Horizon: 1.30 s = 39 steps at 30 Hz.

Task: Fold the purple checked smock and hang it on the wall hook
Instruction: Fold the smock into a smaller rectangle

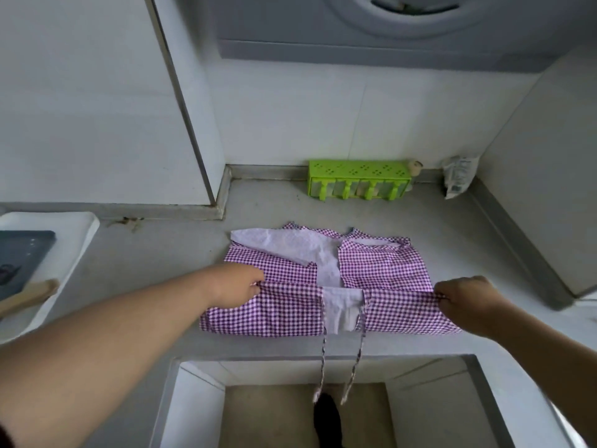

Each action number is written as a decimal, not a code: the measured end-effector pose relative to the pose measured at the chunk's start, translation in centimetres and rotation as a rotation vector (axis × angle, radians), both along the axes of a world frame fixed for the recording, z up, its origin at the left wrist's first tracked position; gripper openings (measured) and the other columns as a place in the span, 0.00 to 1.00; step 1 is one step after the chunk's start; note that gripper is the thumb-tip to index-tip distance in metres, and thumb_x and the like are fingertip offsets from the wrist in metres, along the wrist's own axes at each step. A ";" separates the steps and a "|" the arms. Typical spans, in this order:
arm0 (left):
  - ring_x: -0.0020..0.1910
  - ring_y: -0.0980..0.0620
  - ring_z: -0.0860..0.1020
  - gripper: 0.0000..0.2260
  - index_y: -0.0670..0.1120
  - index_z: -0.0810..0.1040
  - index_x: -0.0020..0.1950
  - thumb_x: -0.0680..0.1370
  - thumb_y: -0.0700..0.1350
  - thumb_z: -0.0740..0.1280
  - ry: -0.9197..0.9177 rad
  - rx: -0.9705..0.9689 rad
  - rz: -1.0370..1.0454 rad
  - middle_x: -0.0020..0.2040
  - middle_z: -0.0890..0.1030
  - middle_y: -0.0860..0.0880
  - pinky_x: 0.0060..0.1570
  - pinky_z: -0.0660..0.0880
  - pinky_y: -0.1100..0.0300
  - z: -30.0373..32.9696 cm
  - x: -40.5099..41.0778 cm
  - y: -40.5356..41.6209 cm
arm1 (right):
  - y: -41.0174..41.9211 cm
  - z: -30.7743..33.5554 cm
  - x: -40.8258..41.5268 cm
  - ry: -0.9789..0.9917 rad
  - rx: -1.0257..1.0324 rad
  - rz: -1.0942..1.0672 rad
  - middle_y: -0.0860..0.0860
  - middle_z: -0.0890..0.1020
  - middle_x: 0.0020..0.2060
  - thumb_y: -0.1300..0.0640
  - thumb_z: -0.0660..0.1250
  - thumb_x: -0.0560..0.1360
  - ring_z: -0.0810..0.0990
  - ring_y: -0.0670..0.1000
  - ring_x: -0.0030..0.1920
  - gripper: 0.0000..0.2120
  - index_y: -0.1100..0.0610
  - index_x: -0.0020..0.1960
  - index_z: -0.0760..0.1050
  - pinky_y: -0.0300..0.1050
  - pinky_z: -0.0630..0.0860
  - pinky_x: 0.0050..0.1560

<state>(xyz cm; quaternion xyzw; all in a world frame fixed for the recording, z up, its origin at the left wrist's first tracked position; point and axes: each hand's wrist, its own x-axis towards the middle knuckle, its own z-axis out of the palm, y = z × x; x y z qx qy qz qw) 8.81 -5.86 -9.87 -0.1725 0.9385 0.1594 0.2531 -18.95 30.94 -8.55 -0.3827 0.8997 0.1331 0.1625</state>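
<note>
The purple checked smock (381, 270) lies flat on the grey counter (155, 253), pale lining showing down its middle. Its near part is doubled over into a band across the front. My left hand (235, 286) pinches the left end of that folded edge. My right hand (465, 302) pinches the right end. Two tie strings (355, 360) hang from the smock over the counter's front edge. No wall hook is in view.
A green compartment box (358, 179) stands against the back wall, with a small plastic bag (458, 176) in the right corner. A white tray (71, 240) holding a dark item and a wooden handle sits at the left. A range hood (387, 43) hangs overhead.
</note>
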 end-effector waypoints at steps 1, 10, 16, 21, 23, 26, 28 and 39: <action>0.52 0.51 0.79 0.10 0.50 0.79 0.57 0.86 0.51 0.60 0.030 -0.039 0.016 0.57 0.82 0.50 0.53 0.76 0.55 0.7 -1.1 -0.8 | -1.0 0.6 -1.1 0.044 -0.013 0.020 0.43 0.85 0.57 0.51 0.55 0.83 0.81 0.47 0.56 0.16 0.46 0.61 0.80 0.45 0.74 0.64; 0.41 0.53 0.78 0.13 0.53 0.79 0.52 0.86 0.54 0.57 0.187 -0.398 0.176 0.42 0.80 0.54 0.44 0.77 0.53 0.9 -10.7 -7.2 | -11.2 -1.8 -12.8 0.163 -0.098 0.025 0.48 0.85 0.53 0.48 0.56 0.77 0.82 0.53 0.56 0.12 0.48 0.52 0.76 0.46 0.74 0.58; 0.52 0.48 0.78 0.11 0.48 0.78 0.61 0.84 0.51 0.62 0.266 -0.504 0.272 0.54 0.80 0.49 0.50 0.75 0.52 -4.1 -15.5 -9.3 | -15.4 -7.1 -17.0 0.103 -0.029 -0.050 0.49 0.84 0.60 0.52 0.57 0.78 0.82 0.55 0.59 0.16 0.47 0.61 0.77 0.47 0.76 0.59; 0.61 0.47 0.76 0.18 0.50 0.77 0.64 0.80 0.60 0.65 0.392 -0.327 -0.094 0.63 0.76 0.48 0.58 0.76 0.49 -8.6 -15.5 -6.3 | -17.0 -11.3 -16.5 0.206 -0.102 0.012 0.51 0.78 0.62 0.48 0.65 0.76 0.78 0.56 0.62 0.19 0.49 0.66 0.72 0.53 0.75 0.62; 0.72 0.46 0.69 0.28 0.53 0.70 0.76 0.80 0.67 0.60 0.215 -0.220 -0.164 0.75 0.69 0.48 0.72 0.70 0.46 -9.9 -15.4 -4.5 | -18.0 -12.2 -14.9 0.151 -0.211 0.120 0.52 0.77 0.61 0.47 0.70 0.74 0.79 0.58 0.60 0.23 0.49 0.68 0.72 0.56 0.76 0.60; 0.85 0.41 0.49 0.42 0.58 0.49 0.85 0.78 0.74 0.59 0.034 -0.153 -0.086 0.87 0.45 0.47 0.83 0.51 0.42 -11.7 -15.8 -3.4 | -20.1 -13.1 -12.1 0.014 -0.333 0.385 0.52 0.76 0.62 0.50 0.71 0.74 0.83 0.59 0.53 0.27 0.48 0.72 0.69 0.57 0.82 0.52; 0.85 0.40 0.41 0.47 0.61 0.39 0.85 0.76 0.75 0.62 -0.015 -0.141 -0.065 0.86 0.35 0.46 0.83 0.46 0.39 -12.8 -16.0 -3.3 | -21.5 -13.3 -10.6 -0.061 -0.333 0.499 0.51 0.74 0.65 0.50 0.69 0.77 0.83 0.57 0.51 0.30 0.44 0.76 0.64 0.56 0.83 0.51; 0.79 0.42 0.23 0.53 0.63 0.24 0.79 0.71 0.82 0.56 -0.087 -0.095 -0.002 0.79 0.19 0.46 0.78 0.29 0.34 -16.0 -15.9 -3.8 | -29.7 -12.9 -10.8 -0.501 -0.362 0.118 0.50 0.84 0.47 0.58 0.64 0.81 0.84 0.52 0.44 0.09 0.50 0.54 0.82 0.45 0.79 0.43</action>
